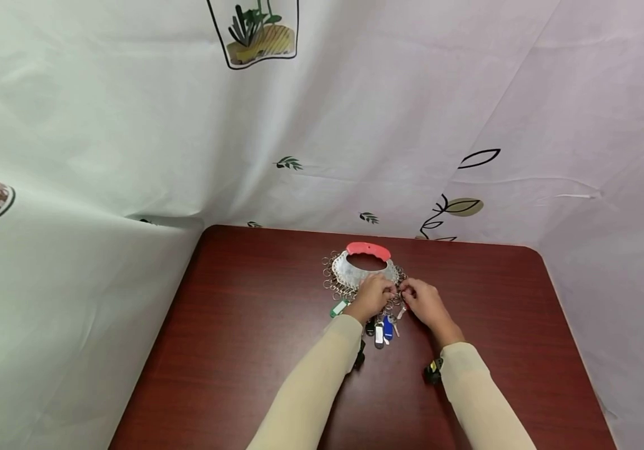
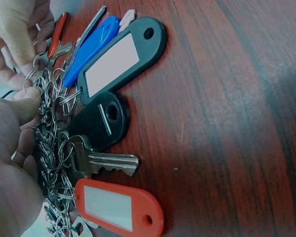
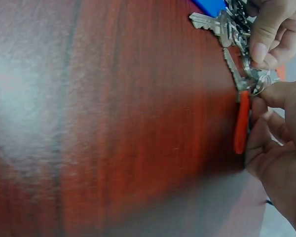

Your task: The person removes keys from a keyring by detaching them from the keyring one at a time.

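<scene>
A silver plate-like key holder [image 1: 350,270] with a red handle [image 1: 368,250] lies on the table, its curved edge hung with many small metal rings. My left hand [image 1: 375,295] pinches a small split ring [image 2: 28,81] near the holder's right side. From the other side my right hand [image 1: 424,302] pinches the same ring, close to a red key tag [image 3: 242,121] and a key [image 3: 232,64]. Below the hands lie a blue tag [image 1: 388,327], a grey tag with a white label [image 2: 113,64], a black tag [image 2: 98,121] and an orange-red tag [image 2: 121,207]. Fingers hide part of the ring.
A green tag [image 1: 339,308] lies left of my left hand. The dark red wooden table [image 1: 232,350] has rounded far corners. Pale printed cloth [image 1: 355,125] hangs behind the table and at both sides.
</scene>
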Demonstrator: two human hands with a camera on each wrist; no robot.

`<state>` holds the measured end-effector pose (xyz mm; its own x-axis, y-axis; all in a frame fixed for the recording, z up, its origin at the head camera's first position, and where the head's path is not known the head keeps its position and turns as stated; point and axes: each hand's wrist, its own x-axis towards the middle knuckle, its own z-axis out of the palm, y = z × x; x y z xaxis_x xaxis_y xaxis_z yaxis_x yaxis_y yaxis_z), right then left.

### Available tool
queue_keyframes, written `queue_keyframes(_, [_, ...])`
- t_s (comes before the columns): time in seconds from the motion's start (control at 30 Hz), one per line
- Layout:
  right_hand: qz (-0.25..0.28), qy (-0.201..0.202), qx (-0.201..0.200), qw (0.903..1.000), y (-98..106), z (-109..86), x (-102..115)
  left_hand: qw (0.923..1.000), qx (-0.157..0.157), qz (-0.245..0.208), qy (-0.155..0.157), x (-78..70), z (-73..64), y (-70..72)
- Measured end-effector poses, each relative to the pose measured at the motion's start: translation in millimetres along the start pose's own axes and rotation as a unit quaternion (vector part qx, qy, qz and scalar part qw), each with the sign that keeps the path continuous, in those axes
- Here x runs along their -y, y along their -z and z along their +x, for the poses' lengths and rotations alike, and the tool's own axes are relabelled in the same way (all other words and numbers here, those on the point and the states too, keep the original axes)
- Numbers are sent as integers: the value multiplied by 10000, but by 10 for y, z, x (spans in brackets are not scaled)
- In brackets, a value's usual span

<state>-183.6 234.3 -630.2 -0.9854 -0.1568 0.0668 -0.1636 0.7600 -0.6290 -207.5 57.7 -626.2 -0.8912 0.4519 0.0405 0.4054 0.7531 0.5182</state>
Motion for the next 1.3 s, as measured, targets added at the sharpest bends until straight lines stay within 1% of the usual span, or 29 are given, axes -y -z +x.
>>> queue_keyframes(0.07, [-8, 99, 45, 9999, 11, 11, 10, 10000, -22, -5, 3, 3, -1, -1])
queue_keyframes(0.27, [56, 224, 150, 9996, 27, 19, 16, 9999, -13, -144, -39, 19, -11, -2])
queue_keyframes(0.4, [-5, 280, 154, 9995, 15, 22, 19, 9997, -130, -197, -19, 28, -17, -7])
queue_keyframes(0.47, [-48, 112, 72, 9999, 12, 17, 24, 9996, -144, -221, -19, 28, -19, -13])
queue_keyframes(0.6, [-31, -429, -144, 9990, 6, 3, 29, 9997, -81, -221, 3, 15, -27, -10])
queue_keyframes(0.67, [-13, -505, -231, 9985, 4, 2, 33, 9995, -87, -292, 20, 4, -27, 1])
queue_keyframes(0.77, [-67, -217, -219, 9995, 9, 1, 40, 9995, -118, -291, 44, -6, -24, 11])
queue_keyframes(0.9, [-312, 382, 140, 9987, 19, -2, 34, 9997, -97, -192, 104, -7, -23, 11])
queue_keyframes(0.97, [-473, 572, 313, 9967, 24, -8, 20, 9997, -76, -190, 124, -2, -24, 6])
queue_keyframes(1.03, [-606, 678, 372, 9952, 19, -13, 8, 9997, -65, -205, 124, 5, -22, 6])
queue_keyframes(1.1, [-566, 666, 308, 9957, 18, -19, 2, 9997, -55, -217, 112, 11, -17, 8])
queue_keyframes(1.17, [-414, 566, 210, 9973, 18, -21, -1, 9997, -68, -215, 84, 15, -12, 6])
queue_keyframes(1.3, [-83, 82, 8, 9999, 20, -14, 2, 9999, -101, -118, 70, 6, -7, -1])
